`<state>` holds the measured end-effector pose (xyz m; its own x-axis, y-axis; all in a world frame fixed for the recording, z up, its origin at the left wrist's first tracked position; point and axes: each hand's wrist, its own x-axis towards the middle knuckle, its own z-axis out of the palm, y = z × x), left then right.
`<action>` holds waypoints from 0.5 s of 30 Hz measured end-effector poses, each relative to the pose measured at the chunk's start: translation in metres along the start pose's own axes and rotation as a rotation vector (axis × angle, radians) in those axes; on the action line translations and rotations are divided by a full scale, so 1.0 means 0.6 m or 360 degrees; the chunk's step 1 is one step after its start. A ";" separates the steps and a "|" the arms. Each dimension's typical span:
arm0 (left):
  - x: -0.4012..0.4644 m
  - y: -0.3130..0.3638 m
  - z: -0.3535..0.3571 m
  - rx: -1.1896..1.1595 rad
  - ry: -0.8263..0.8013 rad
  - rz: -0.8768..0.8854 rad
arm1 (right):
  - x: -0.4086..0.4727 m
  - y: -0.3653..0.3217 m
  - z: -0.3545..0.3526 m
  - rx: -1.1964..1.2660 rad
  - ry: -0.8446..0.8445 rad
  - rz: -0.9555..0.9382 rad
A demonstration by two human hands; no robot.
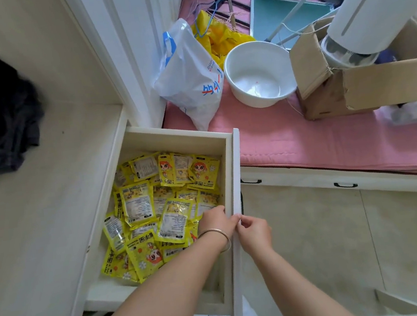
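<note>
Left hand [215,221], right hand [255,230] at drawer [235,175] front; yellow sachets [140,203] inside

Single view on record: a wide-angle camera worn on the person's head. It faces forward and steeply down, sighting over both forearms into the open drawer [174,140], which sits close, low and centre. The left hand [215,221] and right hand [255,231] lie near the lens, just below mid-frame. Straight edges bow toward the borders. Upper right, the view reaches farther — across the pink mat [303,137] to the cardboard box [375,86].
</note>
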<state>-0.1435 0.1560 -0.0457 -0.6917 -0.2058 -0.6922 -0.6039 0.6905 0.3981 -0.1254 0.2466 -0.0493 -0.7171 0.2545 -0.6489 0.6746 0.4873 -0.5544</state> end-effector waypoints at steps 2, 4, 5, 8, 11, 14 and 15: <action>0.005 -0.001 -0.002 0.0034 0.0035 -0.0017 | 0.002 -0.001 0.004 0.0005 -0.0013 0.0015; 0.008 -0.004 -0.008 0.0066 0.0079 -0.0039 | 0.004 -0.006 0.012 -0.0011 -0.0044 0.0003; 0.010 -0.006 -0.012 0.0071 0.0104 -0.0051 | 0.005 -0.010 0.017 -0.0014 -0.0062 -0.0008; 0.015 -0.017 -0.029 0.0084 0.0156 -0.0084 | 0.007 -0.022 0.036 -0.0001 -0.0122 -0.0046; 0.017 -0.028 -0.045 0.0119 0.0177 -0.0112 | -0.001 -0.035 0.050 -0.0009 -0.0139 -0.0058; 0.017 -0.037 -0.052 0.0157 0.0206 -0.0120 | -0.008 -0.040 0.056 -0.0065 -0.0132 -0.0085; 0.016 -0.040 -0.052 0.0165 0.0208 -0.0114 | -0.009 -0.042 0.058 -0.0082 -0.0134 -0.0093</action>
<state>-0.1483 0.1158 -0.0432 -0.6982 -0.3406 -0.6297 -0.6139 0.7374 0.2818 -0.1325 0.2041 -0.0500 -0.7360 0.1542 -0.6592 0.6207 0.5423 -0.5662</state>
